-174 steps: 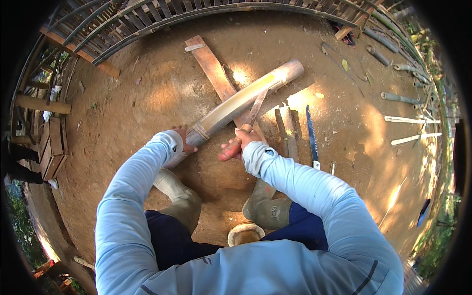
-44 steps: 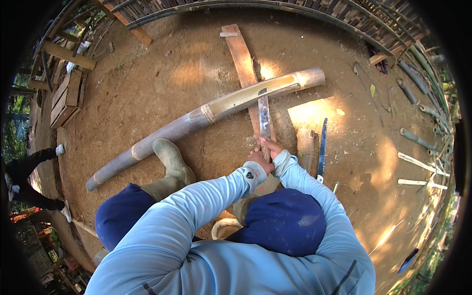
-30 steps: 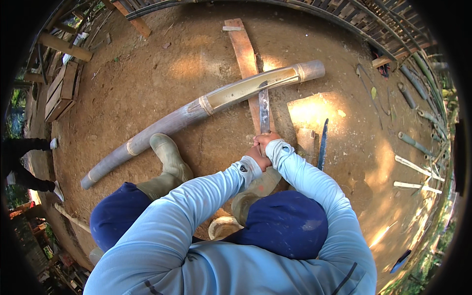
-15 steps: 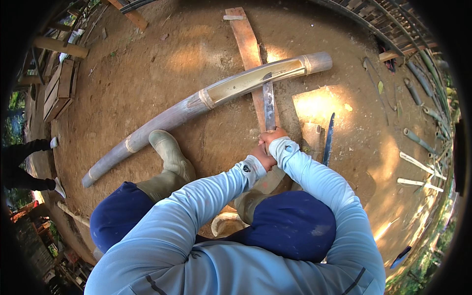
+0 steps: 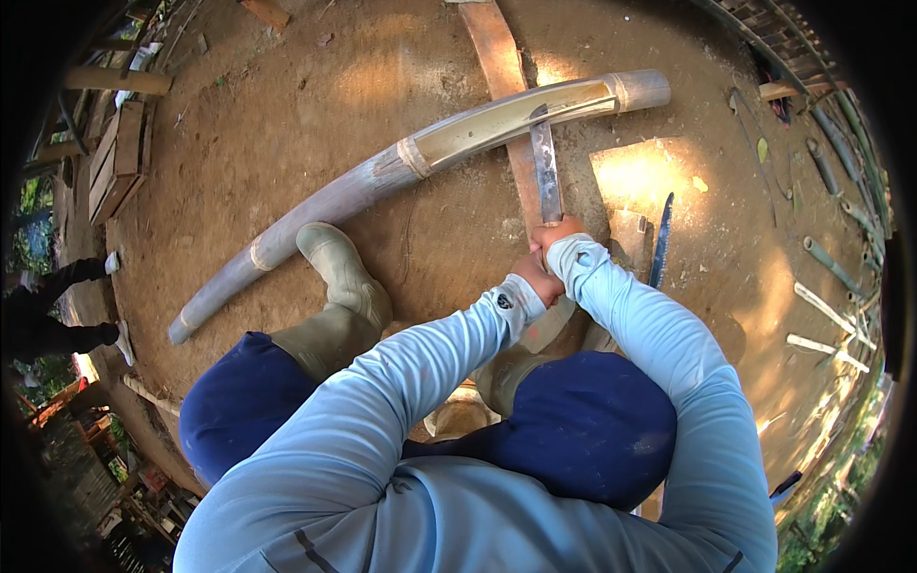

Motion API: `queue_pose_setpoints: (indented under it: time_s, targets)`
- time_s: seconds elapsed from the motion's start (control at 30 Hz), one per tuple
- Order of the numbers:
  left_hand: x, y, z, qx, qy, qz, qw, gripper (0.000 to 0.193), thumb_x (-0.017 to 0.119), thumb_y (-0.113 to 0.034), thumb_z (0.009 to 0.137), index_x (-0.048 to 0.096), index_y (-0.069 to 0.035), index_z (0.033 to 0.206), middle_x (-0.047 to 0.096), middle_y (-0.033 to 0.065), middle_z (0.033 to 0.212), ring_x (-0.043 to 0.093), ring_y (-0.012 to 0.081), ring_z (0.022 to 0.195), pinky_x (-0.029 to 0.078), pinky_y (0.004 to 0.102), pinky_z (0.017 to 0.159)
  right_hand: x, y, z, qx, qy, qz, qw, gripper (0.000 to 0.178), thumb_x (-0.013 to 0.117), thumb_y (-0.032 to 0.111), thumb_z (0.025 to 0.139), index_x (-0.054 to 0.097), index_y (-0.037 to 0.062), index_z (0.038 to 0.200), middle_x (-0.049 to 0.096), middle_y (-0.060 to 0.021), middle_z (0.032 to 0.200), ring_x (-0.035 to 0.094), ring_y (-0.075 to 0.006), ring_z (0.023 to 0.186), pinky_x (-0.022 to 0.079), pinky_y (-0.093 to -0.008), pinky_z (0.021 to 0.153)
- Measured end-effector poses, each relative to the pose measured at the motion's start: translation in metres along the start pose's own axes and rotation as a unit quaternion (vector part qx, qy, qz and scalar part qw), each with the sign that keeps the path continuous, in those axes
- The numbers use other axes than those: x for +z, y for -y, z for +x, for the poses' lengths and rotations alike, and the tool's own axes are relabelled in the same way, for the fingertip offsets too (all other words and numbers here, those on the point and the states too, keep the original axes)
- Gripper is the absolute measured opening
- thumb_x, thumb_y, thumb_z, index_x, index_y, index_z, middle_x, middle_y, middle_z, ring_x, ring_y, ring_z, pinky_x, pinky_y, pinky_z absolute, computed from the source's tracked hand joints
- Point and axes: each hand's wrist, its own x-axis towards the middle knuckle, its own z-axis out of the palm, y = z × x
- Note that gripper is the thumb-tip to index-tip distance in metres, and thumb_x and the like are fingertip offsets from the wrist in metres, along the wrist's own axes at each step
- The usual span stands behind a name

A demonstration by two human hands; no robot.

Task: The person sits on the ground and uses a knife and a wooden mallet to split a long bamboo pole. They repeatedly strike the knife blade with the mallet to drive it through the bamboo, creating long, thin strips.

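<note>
Both my hands are closed one behind the other around the handle of a machete (image 5: 546, 172). My right hand (image 5: 560, 232) grips nearer the blade, and my left hand (image 5: 541, 277) sits just behind it; the handle is mostly hidden. The blade points away from me, its tip at the near edge of a long opening cut in a thick bamboo pole (image 5: 330, 205). That pole slants from near left to far right, with pale inner walls showing in the opening. Under its far part runs a brown wooden plank (image 5: 497, 53). My left boot (image 5: 336, 267) is against the pole's near side.
A saw blade (image 5: 661, 239) stands right of my hands, beside a wooden block (image 5: 629, 234). Cut bamboo pieces (image 5: 826, 267) lie along the right. At left are a wooden crate (image 5: 117, 162) and another person's legs (image 5: 62, 306). A pale bamboo piece (image 5: 460, 415) lies between my legs.
The whole view has shifted, so the pole, plank and saw appear higher and further right. Both hands keep their hold on the machete, and its tip remains at the opening.
</note>
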Motion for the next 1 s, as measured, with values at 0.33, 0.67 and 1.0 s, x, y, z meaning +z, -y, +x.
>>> queue_pose_setpoints:
  time_s: [0.33,0.67,1.0]
  targets:
    - [0.035,0.014,-0.016,-0.010,-0.029,-0.377,0.926,0.021,0.066,-0.008,0.074,0.057,0.000,0.090,0.056,0.0058,0.058,0.052,0.0170,0.043,0.038,0.0306,0.037,-0.009,0.021,-0.027,-0.083,-0.006,-0.223,0.971,0.045,0.070,0.027,0.064,0.062,-0.0033,0.096,0.065,-0.0254,0.090,0.064,-0.0383,0.089,0.051,-0.0399,0.078]
    - [-0.008,0.015,-0.046,-0.018,0.212,0.364,0.907,0.075,0.075,-0.041,0.074,0.044,0.005,0.124,0.064,0.0200,0.104,0.062,0.0284,0.099,0.048,0.0357,0.089,-0.059,-0.065,-0.065,0.064,0.123,0.232,0.963,0.077,0.075,0.021,0.076,0.030,-0.0108,0.131,0.062,-0.0104,0.071,0.063,-0.0202,0.065,0.052,-0.0402,0.057]
    - [-0.139,-0.118,0.024,0.201,-0.164,0.672,0.693,0.045,0.065,-0.025,0.079,0.054,-0.006,0.118,0.060,0.0174,0.113,0.056,0.0358,0.109,0.044,0.0406,0.095,0.016,-0.196,-0.042,-0.013,-0.134,0.051,0.990,0.057,0.073,0.026,0.071,0.050,-0.0018,0.115,0.066,-0.0187,0.091,0.065,-0.0344,0.085,0.051,-0.0413,0.077]
